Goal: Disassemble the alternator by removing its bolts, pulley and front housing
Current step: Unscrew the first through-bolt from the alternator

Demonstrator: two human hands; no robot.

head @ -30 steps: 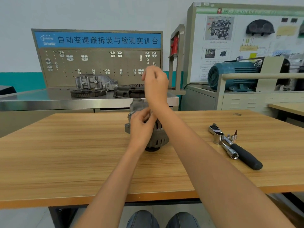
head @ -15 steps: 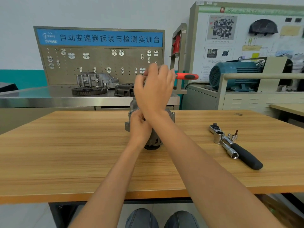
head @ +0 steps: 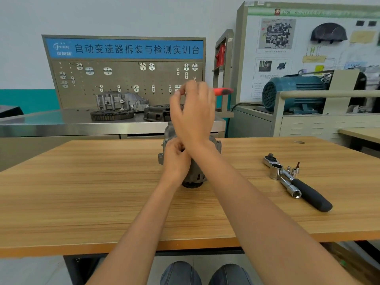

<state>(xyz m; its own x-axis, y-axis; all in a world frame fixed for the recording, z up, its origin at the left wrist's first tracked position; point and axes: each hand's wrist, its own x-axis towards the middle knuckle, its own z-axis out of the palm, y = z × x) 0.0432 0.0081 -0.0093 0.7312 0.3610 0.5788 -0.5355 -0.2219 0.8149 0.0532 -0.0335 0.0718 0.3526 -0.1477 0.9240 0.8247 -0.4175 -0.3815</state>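
The grey alternator (head: 196, 177) stands upright on the wooden table (head: 82, 192), mostly hidden behind my hands. My left hand (head: 176, 159) grips its housing on the near left side, fingers curled over the upper edge. My right hand (head: 193, 116) is raised above the alternator with the wrist crossing over the left hand. It holds a red-handled tool (head: 223, 91) whose handle end sticks out to the right. The tool's tip and the alternator's top are hidden by the right hand.
A ratchet wrench with a black grip (head: 298, 186) lies on the table to the right, with small sockets and a bit (head: 294, 169) beside it. Behind the table is a steel bench (head: 61, 124) with gear parts and a pegboard. A blue motor (head: 294, 93) sits at back right.
My right hand has rotated above the alternator, and the red handle, hidden a second ago, now shows to the right of it. The left hand stays on the housing.
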